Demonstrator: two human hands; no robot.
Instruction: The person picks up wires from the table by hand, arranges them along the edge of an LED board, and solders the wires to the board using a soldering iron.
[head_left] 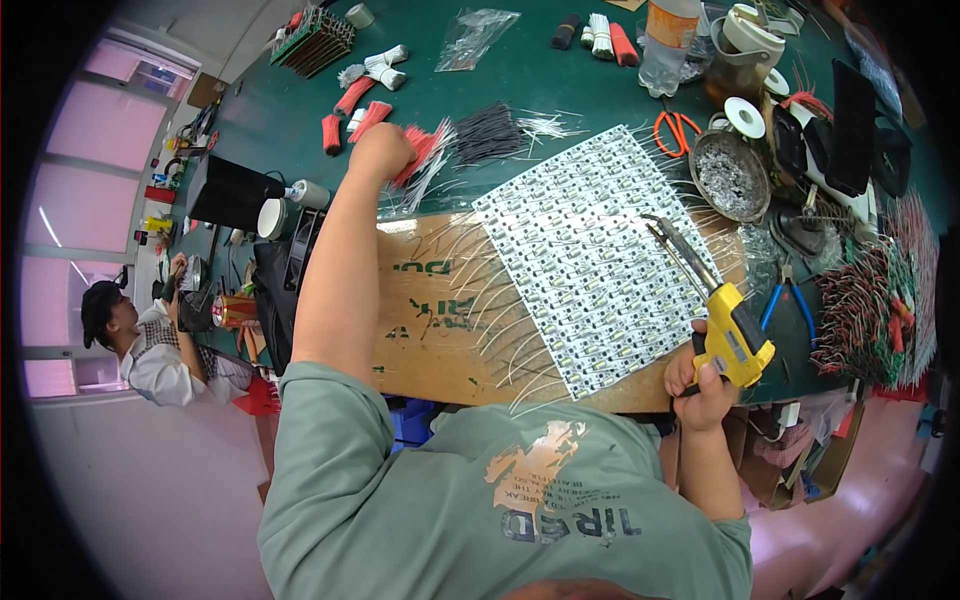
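Note:
My right hand point(702, 385) grips a yellow and black soldering gun point(735, 340). Its long dark tip reaches over a white circuit board panel point(590, 260) crowded with small parts. Pale wires stick out along the panel's left edge. The panel lies aslant on a sheet of brown cardboard point(430, 340). My left arm is stretched far out, and my left hand point(384, 152) is closed at the side of a pile of red wires point(428, 155). Its fingertips are hidden, so what they pinch cannot be made out. Black wires point(486, 135) lie just right of that pile.
Orange-handled scissors point(677, 132), a metal bowl of silvery scraps point(730, 176) and blue-handled pliers point(789, 300) lie right of the panel. A wired heap of boards point(865, 315) stands beyond. A plastic bottle point(668, 50) is at the back. Another person point(165, 350) sits at left.

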